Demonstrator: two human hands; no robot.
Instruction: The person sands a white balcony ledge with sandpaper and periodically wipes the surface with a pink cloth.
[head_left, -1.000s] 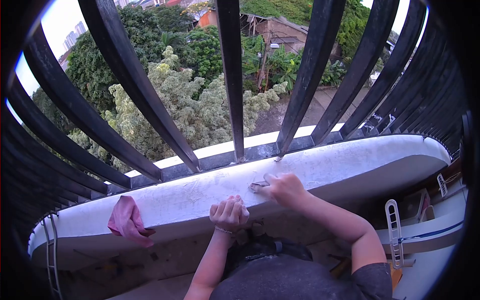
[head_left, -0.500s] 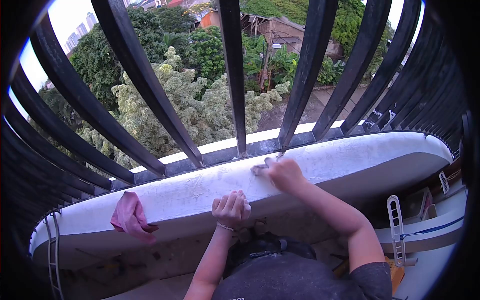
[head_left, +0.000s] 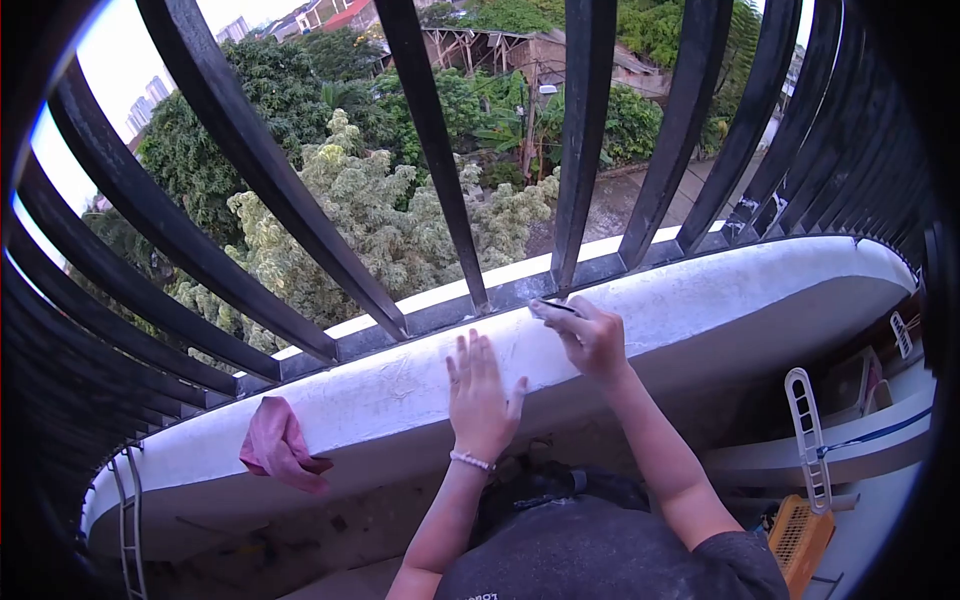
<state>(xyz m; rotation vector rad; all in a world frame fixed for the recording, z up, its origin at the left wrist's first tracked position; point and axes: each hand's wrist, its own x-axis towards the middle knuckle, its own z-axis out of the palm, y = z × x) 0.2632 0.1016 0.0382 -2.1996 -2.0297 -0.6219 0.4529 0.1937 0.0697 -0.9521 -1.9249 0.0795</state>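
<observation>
My left hand (head_left: 480, 400) is open, its fingers stretched out flat against the white ledge (head_left: 385, 385) below the railing. Pale dust coats its fingertips. To the right, my right hand (head_left: 597, 345) pinches a thin, flat piece with a dark edge (head_left: 556, 305), just above the ledge and close to the foot of a bar. Its exact kind is hard to make out, since the fingers cover part of it. Rough whitish patches mark the ledge between and beside my hands. Further left, a pink cloth (head_left: 283, 447) drapes over the ledge's inner edge.
Black railing bars (head_left: 585, 130) rise along the ledge, with trees (head_left: 350, 190) and buildings beyond. Down on the right are an orange perforated basket (head_left: 798, 540) and a white slotted strip (head_left: 808, 440). A narrow metal ladder (head_left: 130, 525) leans at lower left.
My left hand has gone from a closed fist to lying flat on the ledge, further up. My right hand has shifted right and turned, showing the thin piece's dark edge. The view has tilted slightly.
</observation>
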